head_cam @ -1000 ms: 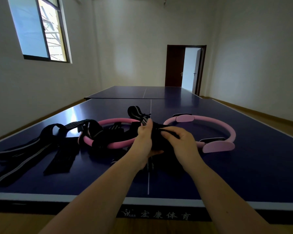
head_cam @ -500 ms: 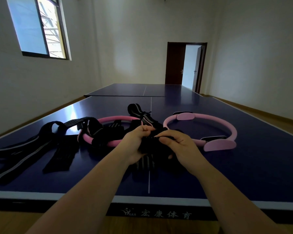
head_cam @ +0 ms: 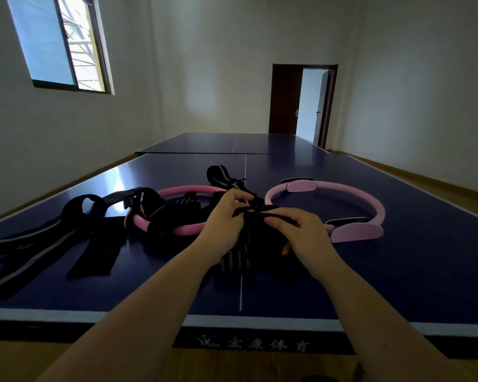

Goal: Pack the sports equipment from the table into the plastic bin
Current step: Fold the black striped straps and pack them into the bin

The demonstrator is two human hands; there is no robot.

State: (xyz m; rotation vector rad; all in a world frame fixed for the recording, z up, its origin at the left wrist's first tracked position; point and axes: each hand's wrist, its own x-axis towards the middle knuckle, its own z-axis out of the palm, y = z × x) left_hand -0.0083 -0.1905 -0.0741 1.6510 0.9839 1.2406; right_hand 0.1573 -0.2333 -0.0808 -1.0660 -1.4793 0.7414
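Watching my blue table [head_cam: 425, 285] across lower frame, left hand [head_cam: 226, 219] and right hand [head_cam: 304, 232] both pinching black strap [head_cam: 236, 260], window [head_cam: 58, 42] upper left, door [head_cam: 286, 100] centre right.

Bare left hand [head_cam: 225, 217], bare right hand [head_cam: 305, 234]; forearms bare too (all way to frame edge).

Pretty bare room: plain white walls [head_cam: 204, 64], a wood floor [head_cam: 453, 194], and a dark blue ping-pong table [head_cam: 425, 271] filling most of it, with a white centre line [head_cam: 241, 293] and white Chinese lettering [head_cam: 260, 344] on the near edge. Another blue table [head_cam: 218, 143] stands right behind it. A window [head_cam: 58, 42] high on the left wall lets in daylight, which glares off the tabletop. At the far end a brown door [head_cam: 286, 99] stands open beside a bright doorway [head_cam: 312, 106]. Otherwise it's kinda dim.
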